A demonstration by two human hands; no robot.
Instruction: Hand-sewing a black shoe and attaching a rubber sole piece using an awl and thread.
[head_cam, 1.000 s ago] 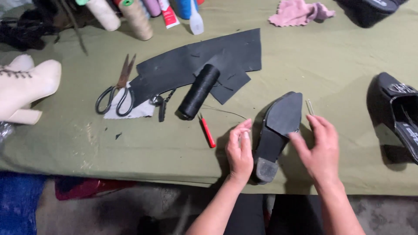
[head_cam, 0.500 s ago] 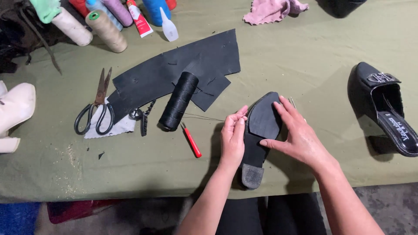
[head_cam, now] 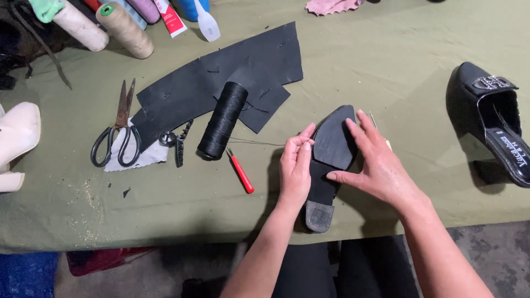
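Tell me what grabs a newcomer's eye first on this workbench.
A black shoe lies sole-up at the table's near edge, the left hand pinching thread beside it and the right hand pressing its sole. Left of them a black thread spool rests on black leather pieces, with scissors farther left.

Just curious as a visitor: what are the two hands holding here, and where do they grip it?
A black shoe, sole up. The left hand pinches its left edge near the waist; the right hand lies flat on the sole and right edge.

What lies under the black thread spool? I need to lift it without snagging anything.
The black thread spool lies on the black sheet pieces, its lower end on the green cloth. A thread runs toward the left hand. Anything directly beneath is covered.
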